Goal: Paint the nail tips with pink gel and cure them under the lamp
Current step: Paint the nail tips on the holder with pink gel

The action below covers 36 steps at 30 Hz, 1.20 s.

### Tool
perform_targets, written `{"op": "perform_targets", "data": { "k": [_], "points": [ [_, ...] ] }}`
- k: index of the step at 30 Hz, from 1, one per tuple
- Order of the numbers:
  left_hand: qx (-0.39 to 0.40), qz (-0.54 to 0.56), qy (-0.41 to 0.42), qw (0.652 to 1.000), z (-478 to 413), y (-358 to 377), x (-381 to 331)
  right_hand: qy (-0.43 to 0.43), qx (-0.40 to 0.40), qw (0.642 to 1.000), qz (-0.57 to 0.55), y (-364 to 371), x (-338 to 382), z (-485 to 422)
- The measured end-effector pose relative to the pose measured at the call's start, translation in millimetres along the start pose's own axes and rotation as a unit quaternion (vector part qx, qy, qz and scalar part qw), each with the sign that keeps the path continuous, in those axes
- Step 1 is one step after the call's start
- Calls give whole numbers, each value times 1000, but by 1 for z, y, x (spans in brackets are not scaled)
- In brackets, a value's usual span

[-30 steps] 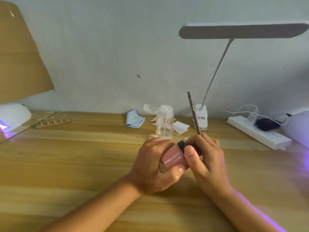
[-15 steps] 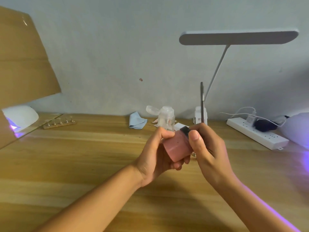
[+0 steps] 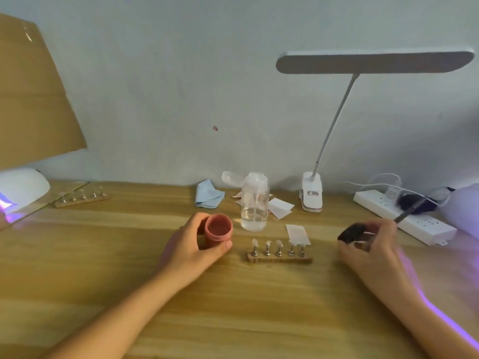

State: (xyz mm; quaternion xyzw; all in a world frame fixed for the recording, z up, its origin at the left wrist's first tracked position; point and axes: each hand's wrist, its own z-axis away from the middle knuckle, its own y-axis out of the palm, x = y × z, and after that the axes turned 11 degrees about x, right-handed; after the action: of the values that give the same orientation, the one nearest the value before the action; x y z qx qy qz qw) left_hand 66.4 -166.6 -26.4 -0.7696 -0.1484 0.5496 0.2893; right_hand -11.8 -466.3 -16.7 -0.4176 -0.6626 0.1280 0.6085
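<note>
My left hand point(image 3: 190, 248) grips an open pink gel jar point(image 3: 218, 229) just above the table, its mouth tilted toward me. My right hand point(image 3: 373, 244) holds the jar's black lid point(image 3: 350, 232) and a thin brush point(image 3: 409, 211) whose handle points up to the right. Between my hands a wooden stand point(image 3: 279, 259) carries several clear nail tips on metal pegs. A white curing lamp point(image 3: 22, 187) glows purple at the far left edge.
A second nail-tip stand point(image 3: 82, 198) lies near the curing lamp. At the back stand a clear pump bottle point(image 3: 254, 203), a blue cloth point(image 3: 208, 196), paper wipes point(image 3: 280, 208), a white clip desk lamp point(image 3: 312, 193) and a power strip point(image 3: 404, 217). A brown cardboard sheet point(image 3: 31, 99) leans at left.
The lid has come off the jar. My hands have moved apart and lower, the left with the open jar, the right with lid and brush. The nail-tip stand has come into sight.
</note>
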Motion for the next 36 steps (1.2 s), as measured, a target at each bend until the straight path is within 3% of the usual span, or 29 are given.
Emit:
{"op": "perform_targets", "data": {
  "k": [3, 8, 14, 17, 19, 22, 25, 27, 31, 36],
  "points": [
    [-43, -35, 22, 998, 0, 2, 2, 25, 47, 997, 50, -2, -2, -1],
    [-35, -85, 45, 995, 5, 3, 2, 86, 53, 979, 178, -8, 2, 7],
    [-13, -101, 64, 993, 6, 3, 2, 131, 107, 963, 208, -11, -1, 7],
    [-15, -111, 72, 991, 6, 4, 3, 128, 93, 971, 179, -14, 1, 8],
    [-17, -126, 76, 989, 7, 6, 4, 84, 28, 986, 143, -14, 7, 12],
    [-22, -140, 85, 986, 6, 8, 4, -73, -69, 989, 105, -13, 19, 17],
    [-15, -129, 84, 988, 5, 9, 3, -243, -133, 953, 124, -7, 45, 23],
    [-2, -135, 73, 988, 2, 10, 4, -318, -153, 933, 71, 1, 65, 28],
    [16, -128, 64, 990, -2, 9, 7, -356, -91, 925, -99, 30, 90, 34],
    [13, -118, 71, 990, -3, 10, 9, -378, -59, 916, -122, 58, 81, 45]
  ]
}}
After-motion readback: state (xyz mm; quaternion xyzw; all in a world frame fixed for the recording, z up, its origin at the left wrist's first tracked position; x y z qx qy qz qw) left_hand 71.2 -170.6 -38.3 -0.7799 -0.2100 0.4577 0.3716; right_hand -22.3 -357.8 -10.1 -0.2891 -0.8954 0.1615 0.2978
